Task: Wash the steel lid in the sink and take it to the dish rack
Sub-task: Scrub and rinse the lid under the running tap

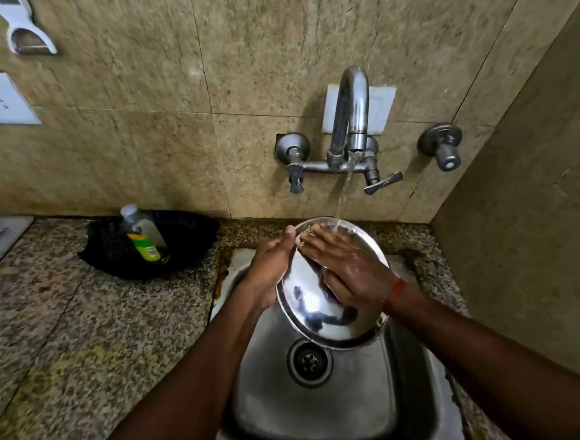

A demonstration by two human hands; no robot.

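The round, shiny steel lid (322, 307) is tilted over the stainless steel sink (329, 406), its upper edge under the thin stream from the curved chrome wall tap (349, 112). The left hand (271, 272) clasps the lid's left rim, thumb up along the edge. The right hand (350, 267) lies flat and open on the lid's face, gripping nothing. To rinse well, I judge the lid should turn slowly under the water while the flat palm rubs every part, the left grip staying firm since wet steel slips. The lid looks mirror-bright, wet, with a raised rim.
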